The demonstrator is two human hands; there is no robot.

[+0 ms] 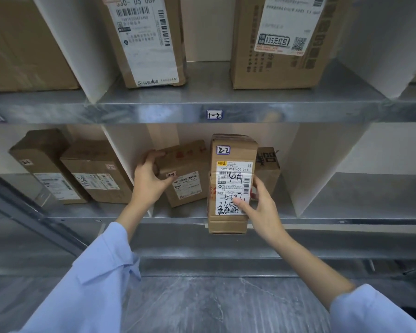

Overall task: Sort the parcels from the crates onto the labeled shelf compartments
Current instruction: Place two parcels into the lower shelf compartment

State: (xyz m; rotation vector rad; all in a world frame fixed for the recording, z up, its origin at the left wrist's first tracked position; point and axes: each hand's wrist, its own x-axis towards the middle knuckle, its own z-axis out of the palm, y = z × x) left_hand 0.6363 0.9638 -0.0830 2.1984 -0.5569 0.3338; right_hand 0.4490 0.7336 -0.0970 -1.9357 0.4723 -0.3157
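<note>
In the middle compartment of the lower shelf [334, 207], the right hand [262, 207] gripped an upright brown parcel [231, 164] tagged "2-2", thumb pressed on its white shipping label and fingers curled round its right side. The parcel's lower end overlapped the shelf's front lip; whether it rested there could not be told. Just to its left, the left hand [149, 179] held a smaller tilted box [185, 171], fingers hooked over its top left corner and thumb on its front. A third box [268, 167] stood behind the parcel. Above, the shelf edge carried a "1-2" tag [214, 114].
</note>
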